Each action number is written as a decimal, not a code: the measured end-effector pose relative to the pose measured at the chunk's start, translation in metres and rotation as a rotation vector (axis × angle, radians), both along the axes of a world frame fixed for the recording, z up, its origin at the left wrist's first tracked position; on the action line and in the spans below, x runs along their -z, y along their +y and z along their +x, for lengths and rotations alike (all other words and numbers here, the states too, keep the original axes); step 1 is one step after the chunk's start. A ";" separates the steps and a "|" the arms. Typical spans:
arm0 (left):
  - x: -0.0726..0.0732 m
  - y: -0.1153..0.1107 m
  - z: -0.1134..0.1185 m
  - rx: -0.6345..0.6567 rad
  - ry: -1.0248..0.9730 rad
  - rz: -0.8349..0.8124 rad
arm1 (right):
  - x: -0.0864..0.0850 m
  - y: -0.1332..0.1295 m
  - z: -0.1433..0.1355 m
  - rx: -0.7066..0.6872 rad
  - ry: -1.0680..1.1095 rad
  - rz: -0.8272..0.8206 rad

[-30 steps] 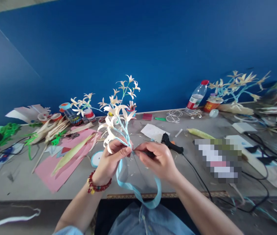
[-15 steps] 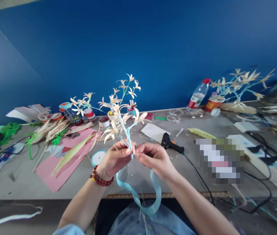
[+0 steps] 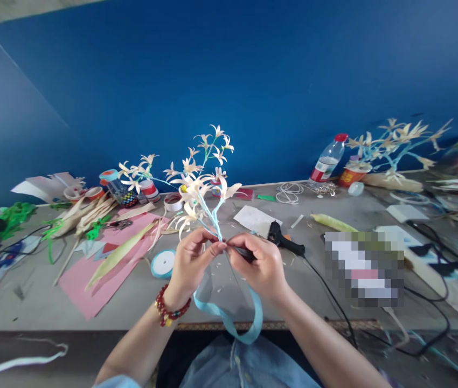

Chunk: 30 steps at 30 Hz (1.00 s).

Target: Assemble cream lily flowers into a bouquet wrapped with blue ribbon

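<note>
Over the desk my left hand (image 3: 192, 264), wearing red beads, pinches the lower stem of a handmade flower branch (image 3: 214, 215). Cream, pointed petals spread from stems wrapped in pale blue. Fingertip to fingertip with it, my right hand (image 3: 258, 265) is closed around the stem's base, on a light blue ribbon (image 3: 249, 335). That ribbon hangs in a loop below both hands. A thin wire-like strand runs down between them. My fingers hide the exact spot where ribbon and stem meet.
A black glue gun (image 3: 285, 240) with a cord lies right of my hands. Left are a ribbon spool (image 3: 163, 263), pink paper (image 3: 79, 285) and husks (image 3: 122, 253). A bottle (image 3: 329, 161) and more flowers (image 3: 407, 134) stand by the blue wall.
My hands have shifted slightly, with the fingertips now higher at the stem's base. The right hand has turned and curled more, and the ribbon loop hangs a little higher and narrower.
</note>
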<state>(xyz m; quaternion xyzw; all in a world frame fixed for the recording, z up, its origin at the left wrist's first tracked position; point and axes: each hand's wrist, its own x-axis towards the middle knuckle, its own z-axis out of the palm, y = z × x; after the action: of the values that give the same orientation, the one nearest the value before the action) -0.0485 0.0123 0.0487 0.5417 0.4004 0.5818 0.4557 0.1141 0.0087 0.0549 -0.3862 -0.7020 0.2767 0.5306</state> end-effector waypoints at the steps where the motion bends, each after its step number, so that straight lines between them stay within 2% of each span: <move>1: 0.000 0.000 -0.001 -0.023 0.069 0.034 | 0.000 0.000 0.000 0.002 0.005 -0.002; 4: 0.001 0.000 -0.005 -0.067 0.233 0.122 | 0.001 -0.001 0.000 -0.027 0.048 -0.045; 8: 0.002 0.000 -0.007 -0.058 0.332 0.195 | 0.006 0.001 0.000 -0.093 0.131 -0.146; 11: 0.002 0.000 -0.007 -0.048 0.354 0.213 | 0.012 0.001 -0.001 -0.068 0.143 -0.171; 18: 0.004 0.003 -0.005 0.025 0.333 0.199 | 0.018 -0.001 -0.001 0.015 0.100 -0.106; 21: 0.006 0.005 -0.004 -0.024 0.409 0.270 | 0.023 0.001 -0.001 0.015 0.097 -0.123; 24: 0.010 0.006 -0.004 -0.100 0.561 0.366 | 0.031 0.004 0.000 -0.009 0.097 -0.169; 30: 0.026 0.010 -0.006 -0.068 0.687 0.469 | 0.045 0.011 0.005 -0.058 0.029 -0.220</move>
<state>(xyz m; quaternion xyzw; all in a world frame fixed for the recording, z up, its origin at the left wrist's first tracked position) -0.0544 0.0226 0.0226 0.7800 0.4034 0.4573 0.1403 0.1192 0.0193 0.0097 -0.4175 -0.6704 0.3728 0.4871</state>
